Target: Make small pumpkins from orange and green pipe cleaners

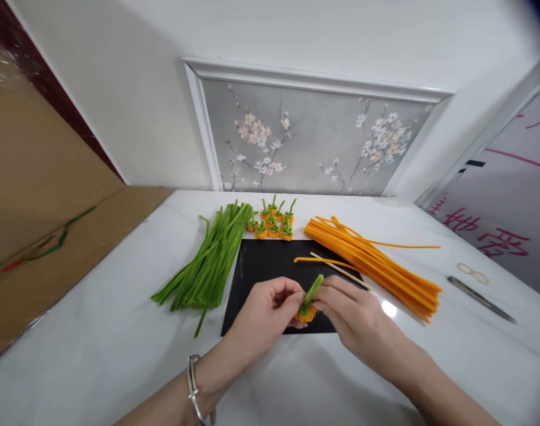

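Note:
Between my two hands is a small pipe-cleaner pumpkin (306, 314), orange and ribbed, with a green stem sticking up at a slant. My left hand (272, 307) pinches it from the left with thumb and fingers. From the right, my right hand (352, 305) has its fingers closed on the pumpkin near the stem's base; its fingertips are partly hidden. Both hands are above a black mat (270, 260). A thin wooden stick (340, 270) and a loose orange pipe cleaner (325, 260) lie across the mat's right part.
Green pipe cleaners (212, 260) lie bundled at left, orange pipe cleaners (376, 260) at right. Several finished-looking small pumpkins (273, 223) stand behind the mat. A pen (480, 299) and clear rings (472, 273) lie far right. Cardboard (43, 254) borders the left; a wall stands behind.

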A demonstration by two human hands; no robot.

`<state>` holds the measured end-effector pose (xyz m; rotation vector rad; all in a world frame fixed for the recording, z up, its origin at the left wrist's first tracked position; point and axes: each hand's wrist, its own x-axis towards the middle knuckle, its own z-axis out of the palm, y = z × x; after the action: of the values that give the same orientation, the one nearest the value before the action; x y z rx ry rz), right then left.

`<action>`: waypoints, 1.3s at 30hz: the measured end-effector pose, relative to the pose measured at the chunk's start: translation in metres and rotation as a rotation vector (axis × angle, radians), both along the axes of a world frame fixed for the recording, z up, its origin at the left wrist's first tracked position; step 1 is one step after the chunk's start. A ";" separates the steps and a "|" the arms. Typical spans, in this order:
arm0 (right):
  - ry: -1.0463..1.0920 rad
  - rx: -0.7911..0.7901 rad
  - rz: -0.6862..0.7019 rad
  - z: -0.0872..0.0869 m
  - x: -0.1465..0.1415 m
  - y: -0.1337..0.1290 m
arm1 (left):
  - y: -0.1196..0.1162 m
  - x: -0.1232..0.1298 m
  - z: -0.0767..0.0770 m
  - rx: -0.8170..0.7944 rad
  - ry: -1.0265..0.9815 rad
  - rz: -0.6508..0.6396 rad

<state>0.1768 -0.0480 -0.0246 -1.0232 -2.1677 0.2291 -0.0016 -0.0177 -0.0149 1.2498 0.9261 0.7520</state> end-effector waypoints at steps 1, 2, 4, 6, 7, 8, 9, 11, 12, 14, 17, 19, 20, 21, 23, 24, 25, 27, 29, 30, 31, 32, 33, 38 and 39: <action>-0.030 0.017 -0.013 -0.001 0.000 0.000 | 0.000 0.000 0.000 0.001 0.002 -0.006; -0.058 0.035 -0.028 -0.003 0.000 0.000 | 0.000 0.000 -0.001 0.004 0.004 -0.010; -0.097 0.065 -0.059 -0.005 0.000 -0.001 | 0.000 0.000 -0.001 0.014 0.004 -0.010; -0.111 0.092 -0.084 -0.007 0.000 -0.003 | -0.001 0.000 -0.002 0.034 0.004 -0.005; -0.114 0.105 -0.092 -0.008 0.000 -0.004 | -0.001 0.001 -0.002 0.049 0.008 -0.001; -0.117 0.115 -0.098 -0.008 -0.001 -0.004 | -0.001 0.001 -0.002 0.064 0.014 0.004; -0.124 0.121 -0.103 -0.008 -0.001 -0.005 | -0.001 0.001 -0.003 0.079 0.022 0.010; -0.136 0.120 -0.114 -0.008 -0.002 -0.007 | -0.002 0.001 -0.003 0.104 0.037 0.027; -0.132 0.116 -0.115 -0.007 -0.003 -0.007 | -0.002 0.001 -0.003 0.113 0.040 0.035; -0.078 0.107 -0.100 -0.004 -0.002 -0.007 | -0.002 0.000 -0.002 0.129 0.033 0.036; 0.089 -0.007 -0.065 0.004 0.002 -0.004 | -0.002 -0.003 0.000 0.183 0.049 -0.021; 0.197 -0.171 -0.079 0.009 0.005 -0.002 | -0.002 -0.006 0.002 0.275 0.131 -0.074; 0.233 -0.254 -0.092 0.010 0.007 -0.001 | -0.002 -0.007 0.002 0.330 0.184 -0.095; 0.255 -0.323 -0.099 0.012 0.008 -0.001 | -0.002 -0.008 0.003 0.377 0.229 -0.112; 0.262 -0.401 -0.097 0.014 0.008 -0.002 | -0.002 -0.009 0.002 0.422 0.259 -0.127; 0.253 -0.418 -0.088 0.015 0.007 -0.002 | -0.002 -0.009 0.002 0.424 0.248 -0.128; 0.244 -0.420 -0.080 0.015 0.006 -0.003 | -0.002 -0.008 0.001 0.418 0.232 -0.128; 0.236 -0.392 -0.065 0.016 0.003 -0.004 | -0.002 -0.008 0.000 0.400 0.208 -0.124; 0.225 -0.354 -0.045 0.016 0.001 -0.005 | -0.002 -0.008 0.000 0.391 0.213 -0.115; 0.215 -0.337 -0.039 0.015 0.000 -0.006 | -0.002 -0.008 0.000 0.382 0.208 -0.112; 0.208 -0.323 -0.041 0.015 0.000 -0.006 | -0.002 -0.008 0.000 0.366 0.184 -0.114; 0.203 -0.312 -0.049 0.015 0.000 -0.007 | -0.003 -0.007 0.001 0.342 0.138 -0.122; 0.202 -0.300 -0.062 0.014 0.000 -0.007 | -0.003 -0.007 0.001 0.308 0.078 -0.134; 0.190 -0.221 -0.130 0.011 -0.002 -0.007 | -0.006 -0.003 0.000 0.198 -0.067 -0.088; 0.184 -0.199 -0.148 0.011 -0.003 -0.007 | -0.007 -0.002 0.000 0.203 -0.062 -0.064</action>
<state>0.1735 -0.0545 -0.0137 -1.2186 -1.9224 0.4583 -0.0040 -0.0244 -0.0153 1.4183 0.7708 0.8450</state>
